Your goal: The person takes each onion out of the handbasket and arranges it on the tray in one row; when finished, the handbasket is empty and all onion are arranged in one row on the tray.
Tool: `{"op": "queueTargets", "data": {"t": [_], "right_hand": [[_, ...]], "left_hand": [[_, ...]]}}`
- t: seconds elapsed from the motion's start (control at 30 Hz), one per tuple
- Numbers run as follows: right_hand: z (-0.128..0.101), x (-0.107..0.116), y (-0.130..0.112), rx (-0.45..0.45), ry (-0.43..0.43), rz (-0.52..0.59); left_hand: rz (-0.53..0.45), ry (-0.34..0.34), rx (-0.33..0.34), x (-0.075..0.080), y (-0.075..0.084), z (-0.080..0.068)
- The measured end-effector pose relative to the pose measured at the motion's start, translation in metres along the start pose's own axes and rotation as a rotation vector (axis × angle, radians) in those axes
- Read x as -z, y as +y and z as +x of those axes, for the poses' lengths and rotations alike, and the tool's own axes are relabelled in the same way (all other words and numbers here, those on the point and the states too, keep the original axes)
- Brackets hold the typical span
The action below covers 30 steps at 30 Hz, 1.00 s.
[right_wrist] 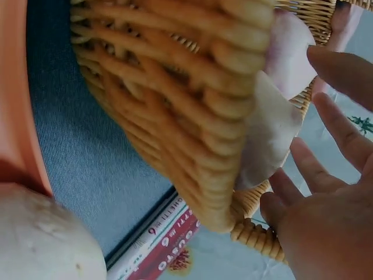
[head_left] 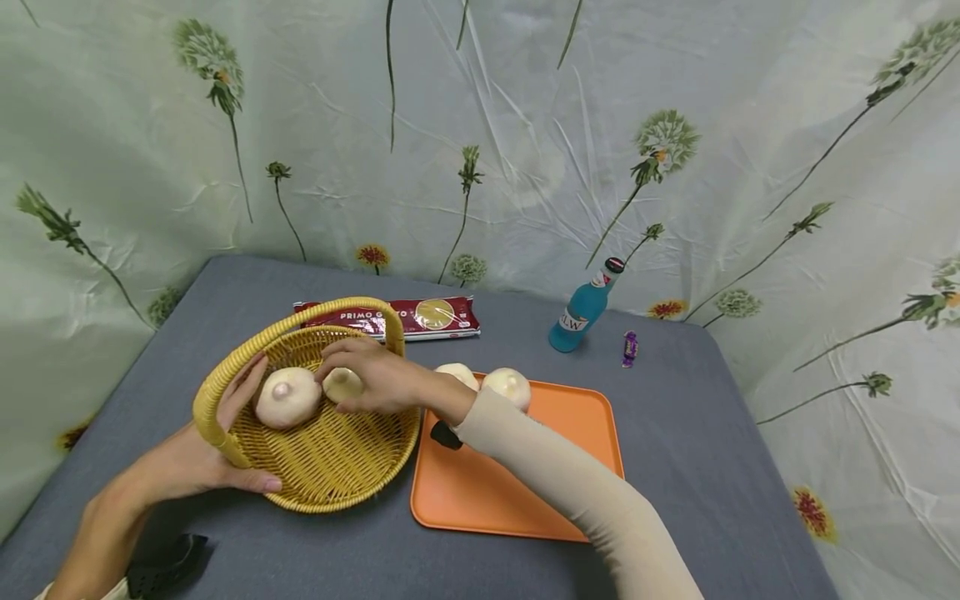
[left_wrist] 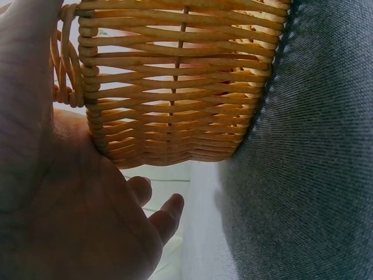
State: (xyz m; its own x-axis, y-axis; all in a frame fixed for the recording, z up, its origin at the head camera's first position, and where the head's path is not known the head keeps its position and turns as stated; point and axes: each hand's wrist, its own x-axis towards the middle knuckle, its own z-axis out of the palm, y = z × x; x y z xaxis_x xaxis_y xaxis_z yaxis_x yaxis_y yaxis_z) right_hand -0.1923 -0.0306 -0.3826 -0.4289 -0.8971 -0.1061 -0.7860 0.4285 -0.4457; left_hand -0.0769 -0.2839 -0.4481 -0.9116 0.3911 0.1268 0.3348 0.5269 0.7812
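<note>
A yellow wicker basket (head_left: 322, 467) with an arched handle is on the left of the table. My left hand (head_left: 191, 454) grips its left side, thumb along the front rim and fingers on the far side of the handle. Inside lie two pale, round vegetables with short nubs: a pinkish one (head_left: 288, 398) near the left fingers and a whiter one (head_left: 342, 385) by my right hand (head_left: 378, 377). In the right wrist view, the right fingers (right_wrist: 315, 166) are spread, fingertips right at the whiter vegetable (right_wrist: 269, 131). Two more such vegetables (head_left: 507, 388) are on the orange tray (head_left: 517, 492).
Behind the basket lies a red spaghetti packet (head_left: 420, 317). A blue bottle (head_left: 581, 312) stands at the back right, with a purple wrapped candy (head_left: 630, 349) beside it. My right forearm (head_left: 570, 462) crosses over the tray. A flower-printed cloth (head_left: 510, 125) hangs behind the table.
</note>
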Motion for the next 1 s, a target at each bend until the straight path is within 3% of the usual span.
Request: {"op": "queueTargets", "data": {"t": [0.63, 1.0], "right_hand": [[0.012, -0.007, -0.004, -0.123, -0.115, -0.12], [0.009, -0.008, -0.003, -0.141, -0.103, -0.177]], "left_hand": [[0.025, 0.014, -0.022, 0.002, -0.004, -0.003], [0.019, 0.005, -0.065, -0.001, -0.006, 0.001]]}}
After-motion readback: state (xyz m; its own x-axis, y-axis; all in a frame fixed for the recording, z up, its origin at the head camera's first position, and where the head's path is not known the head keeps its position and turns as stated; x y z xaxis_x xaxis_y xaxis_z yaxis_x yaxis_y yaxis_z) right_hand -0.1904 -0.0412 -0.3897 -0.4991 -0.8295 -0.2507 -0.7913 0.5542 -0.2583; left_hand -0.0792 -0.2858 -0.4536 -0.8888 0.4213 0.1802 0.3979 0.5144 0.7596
